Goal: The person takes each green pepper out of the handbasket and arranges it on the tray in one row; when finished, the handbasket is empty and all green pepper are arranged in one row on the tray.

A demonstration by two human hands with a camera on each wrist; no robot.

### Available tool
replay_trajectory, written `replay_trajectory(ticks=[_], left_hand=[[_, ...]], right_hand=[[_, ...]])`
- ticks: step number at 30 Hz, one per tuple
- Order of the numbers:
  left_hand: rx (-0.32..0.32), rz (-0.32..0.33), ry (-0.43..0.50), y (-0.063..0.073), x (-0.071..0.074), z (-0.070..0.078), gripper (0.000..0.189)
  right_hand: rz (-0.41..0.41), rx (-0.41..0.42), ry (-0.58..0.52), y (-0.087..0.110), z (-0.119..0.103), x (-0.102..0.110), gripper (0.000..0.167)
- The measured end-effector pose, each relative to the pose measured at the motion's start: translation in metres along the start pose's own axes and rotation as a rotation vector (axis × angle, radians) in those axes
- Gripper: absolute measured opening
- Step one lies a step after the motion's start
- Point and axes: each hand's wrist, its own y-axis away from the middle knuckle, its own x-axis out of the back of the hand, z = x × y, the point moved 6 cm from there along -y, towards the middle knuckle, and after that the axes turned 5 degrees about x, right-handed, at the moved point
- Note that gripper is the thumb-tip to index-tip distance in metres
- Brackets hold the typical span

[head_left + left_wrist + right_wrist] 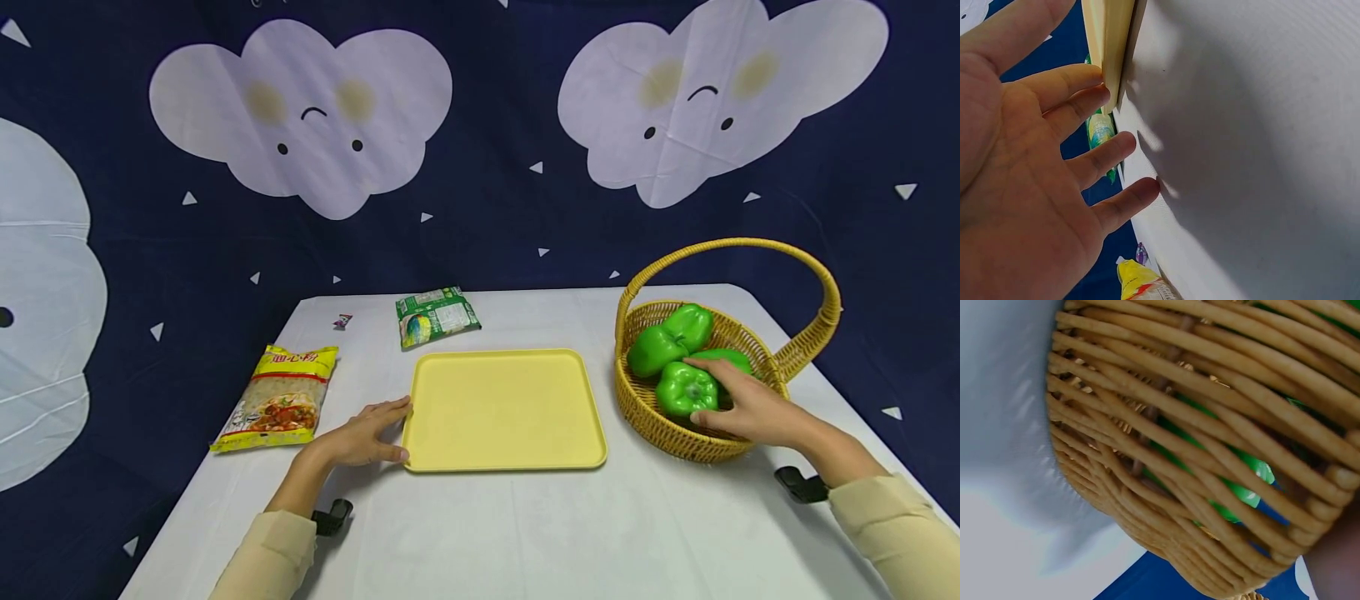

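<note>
My left hand (pixel 363 435) rests at the left edge of a yellow rectangular tray (pixel 504 410), its fingers spread and fairly straight. In the left wrist view the palm (pixel 1029 169) shows, with fingertips at the tray's side (pixel 1109 50). My right hand (pixel 750 404) reaches into a wicker basket (pixel 660 429) with a tall handle. Its thumb and fingers span a glossy green bell pepper (pixel 686 390) at the basket's front. More green peppers (pixel 654 350) lie around it. From the right wrist, the basket's woven wall (pixel 1197 425) hides most of the hand and peppers.
On the left lies a yellow-and-clear food packet (pixel 281 398). A green packet (pixel 437 317) sits behind the tray, and a tiny wrapped item (pixel 342 321) is near the back left. A dark cloud-patterned cloth (pixel 495 208) hangs behind the white table (pixel 517 533).
</note>
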Motion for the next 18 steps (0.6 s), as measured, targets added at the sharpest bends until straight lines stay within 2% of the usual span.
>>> replay_trajectory(ticks=[5,8,18], left_hand=[[0.009,0.004,0.014,0.0,0.0,-0.001,0.084],[0.008,0.006,0.012,0.001,0.0,-0.001,0.083],[0.019,0.011,0.004,-0.001,0.001,-0.003,0.079]], right_hand=[[0.026,-0.05,-0.072,-0.001,-0.001,0.006,0.077],[0.041,-0.084,-0.065,0.0,-0.001,0.01,0.074],[0.09,-0.067,-0.067,-0.002,-0.009,0.02,0.067]])
